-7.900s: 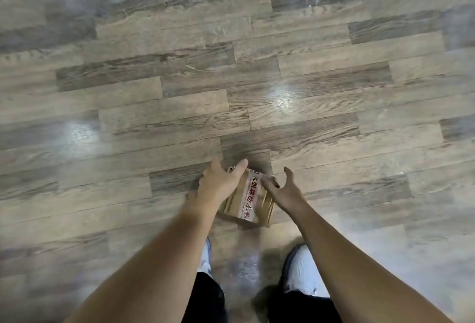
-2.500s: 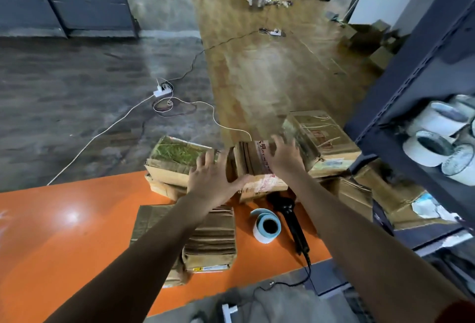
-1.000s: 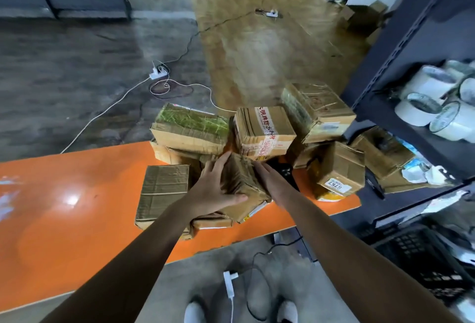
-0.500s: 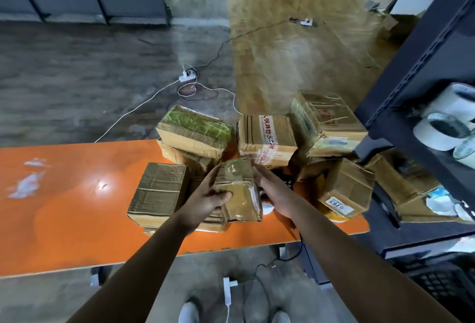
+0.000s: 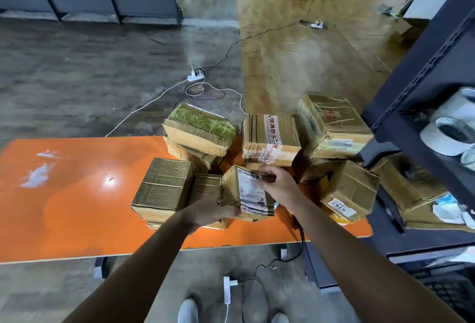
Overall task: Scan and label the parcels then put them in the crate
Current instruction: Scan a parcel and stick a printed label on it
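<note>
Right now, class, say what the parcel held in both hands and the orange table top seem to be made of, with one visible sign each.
The small brown box-shaped parcel with a white printed label: cardboard under glossy clear tape, going by its creased tan faces and sheen. The flat orange table top: smooth, glossy board, perhaps laminate or paint; it mirrors the lights.

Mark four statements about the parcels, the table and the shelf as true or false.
1. The left hand and the right hand both grip the labelled parcel. True.
2. The table is blue. False: it is orange.
3. The red-taped parcel lies on the floor. False: it sits in the pile on the table, behind the held one.
4. White tape rolls sit on the dark shelf to the right. True.
</note>
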